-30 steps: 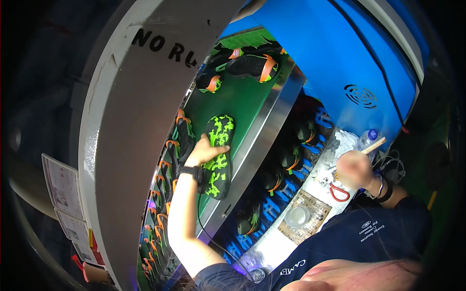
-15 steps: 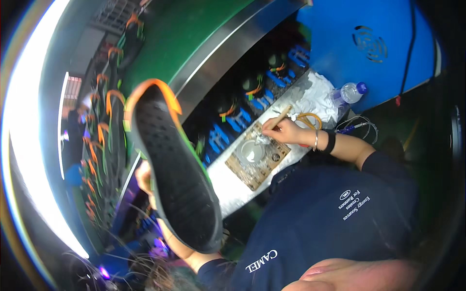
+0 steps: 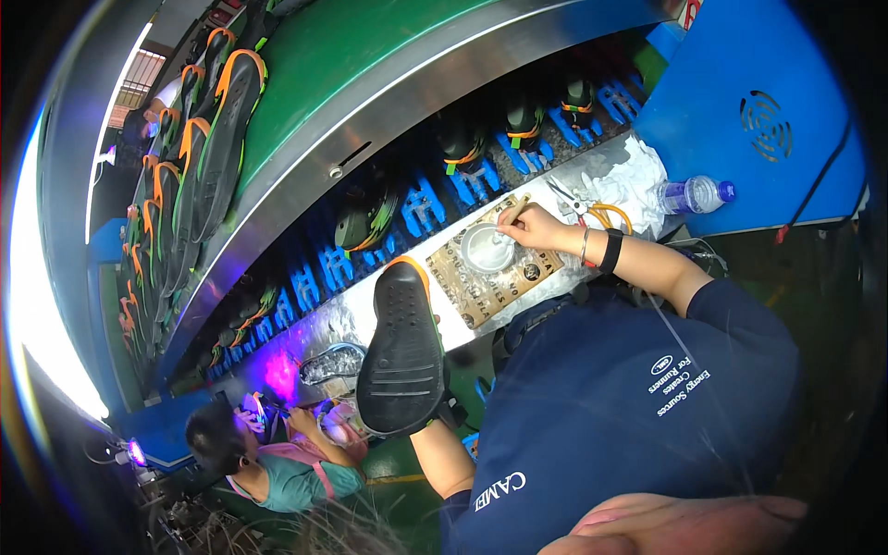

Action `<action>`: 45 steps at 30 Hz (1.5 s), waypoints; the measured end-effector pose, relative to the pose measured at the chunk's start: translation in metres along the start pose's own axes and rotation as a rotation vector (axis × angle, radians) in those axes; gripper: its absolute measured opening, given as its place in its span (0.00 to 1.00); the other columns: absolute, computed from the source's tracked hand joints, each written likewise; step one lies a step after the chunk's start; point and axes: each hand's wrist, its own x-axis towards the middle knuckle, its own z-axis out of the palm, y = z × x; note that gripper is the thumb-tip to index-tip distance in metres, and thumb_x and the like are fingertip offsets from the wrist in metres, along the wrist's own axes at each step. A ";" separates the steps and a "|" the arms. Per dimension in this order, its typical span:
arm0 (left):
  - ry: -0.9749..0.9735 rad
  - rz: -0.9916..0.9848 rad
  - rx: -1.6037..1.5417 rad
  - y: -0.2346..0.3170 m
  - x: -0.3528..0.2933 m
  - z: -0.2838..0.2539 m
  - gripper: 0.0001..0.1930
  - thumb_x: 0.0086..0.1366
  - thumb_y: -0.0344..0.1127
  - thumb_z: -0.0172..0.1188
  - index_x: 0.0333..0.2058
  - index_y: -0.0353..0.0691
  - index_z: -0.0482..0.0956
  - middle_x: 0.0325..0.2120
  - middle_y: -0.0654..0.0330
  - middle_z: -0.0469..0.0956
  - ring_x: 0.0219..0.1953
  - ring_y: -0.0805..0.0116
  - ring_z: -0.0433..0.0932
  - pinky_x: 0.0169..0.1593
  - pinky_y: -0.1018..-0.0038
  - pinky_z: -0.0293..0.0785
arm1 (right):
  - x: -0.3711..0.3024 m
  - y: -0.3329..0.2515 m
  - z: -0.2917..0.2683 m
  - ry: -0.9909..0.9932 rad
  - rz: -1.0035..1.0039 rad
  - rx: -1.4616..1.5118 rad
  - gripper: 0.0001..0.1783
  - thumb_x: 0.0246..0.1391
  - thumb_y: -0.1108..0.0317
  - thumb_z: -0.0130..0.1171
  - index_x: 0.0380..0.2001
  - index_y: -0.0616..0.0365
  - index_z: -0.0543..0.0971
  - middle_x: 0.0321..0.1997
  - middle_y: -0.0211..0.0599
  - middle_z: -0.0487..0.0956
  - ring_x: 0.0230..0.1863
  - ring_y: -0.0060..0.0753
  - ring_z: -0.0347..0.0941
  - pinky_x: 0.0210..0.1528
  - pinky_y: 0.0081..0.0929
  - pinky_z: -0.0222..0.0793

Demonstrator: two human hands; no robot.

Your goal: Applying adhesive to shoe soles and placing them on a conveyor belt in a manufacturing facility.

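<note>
My left hand (image 3: 438, 324) is mostly hidden behind a black shoe sole (image 3: 402, 356) with an orange and green edge. It holds the sole upright, tread side in view, in front of the white bench. The thumb or fingertip shows only as a sliver at the right edge. My right hand (image 3: 536, 228) pinches a brush (image 3: 514, 210) with a pale handle. The brush's lower end is at a clear bowl (image 3: 465, 250) holding whitish stuff; its bristles are hard to make out. Beneath the bowl lies a printed brown cardboard sheet (image 3: 481, 301).
Pliers with orange handles (image 3: 606, 215), crumpled white paper (image 3: 629, 180) and a purple-capped bottle (image 3: 698, 194) lie to the right. Behind the bench, blue holders (image 3: 425, 208) carry shoes. More soles (image 3: 227, 153) line the green conveyor (image 3: 342, 55). A co-worker (image 3: 296, 467) is at lower left.
The sole in my left hand has moved down and away from the conveyor to the bench. My right hand has tipped the brush toward the bowl. The whole view has shifted.
</note>
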 end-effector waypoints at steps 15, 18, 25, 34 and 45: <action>0.028 0.023 0.141 -0.019 0.004 0.040 0.18 0.59 0.38 0.45 0.44 0.32 0.63 0.36 0.55 0.71 0.35 0.69 0.72 0.38 0.76 0.70 | 0.018 -0.112 -0.046 0.035 -0.297 0.102 0.04 0.44 0.74 0.55 0.27 0.62 0.75 0.28 0.35 0.75 0.29 0.26 0.71 0.32 0.20 0.67; 0.035 0.049 0.178 -0.022 0.002 0.051 0.18 0.59 0.38 0.46 0.44 0.33 0.63 0.36 0.56 0.71 0.35 0.69 0.72 0.37 0.76 0.70 | 0.023 -0.114 -0.043 0.109 -0.451 0.073 0.04 0.44 0.73 0.55 0.26 0.62 0.75 0.26 0.34 0.74 0.25 0.24 0.71 0.27 0.20 0.66; 0.054 0.155 0.265 -0.026 0.000 0.079 0.18 0.59 0.39 0.46 0.45 0.34 0.63 0.36 0.57 0.71 0.34 0.70 0.72 0.37 0.77 0.70 | 0.036 -0.115 -0.038 0.070 -0.674 0.049 0.05 0.43 0.75 0.54 0.27 0.63 0.74 0.28 0.39 0.74 0.27 0.31 0.72 0.28 0.22 0.68; 0.075 0.290 0.398 -0.025 0.000 0.110 0.18 0.59 0.40 0.46 0.45 0.36 0.63 0.36 0.58 0.71 0.34 0.72 0.71 0.37 0.77 0.70 | 0.013 -0.123 -0.041 0.016 -0.521 0.013 0.05 0.43 0.73 0.55 0.26 0.63 0.74 0.26 0.37 0.75 0.26 0.30 0.72 0.26 0.21 0.67; 0.058 0.351 0.502 -0.026 0.006 0.122 0.18 0.59 0.41 0.46 0.47 0.40 0.63 0.35 0.61 0.71 0.34 0.74 0.71 0.36 0.79 0.69 | 0.020 -0.130 -0.056 0.143 -0.476 0.011 0.03 0.42 0.78 0.53 0.24 0.63 0.75 0.27 0.37 0.74 0.25 0.28 0.70 0.27 0.21 0.66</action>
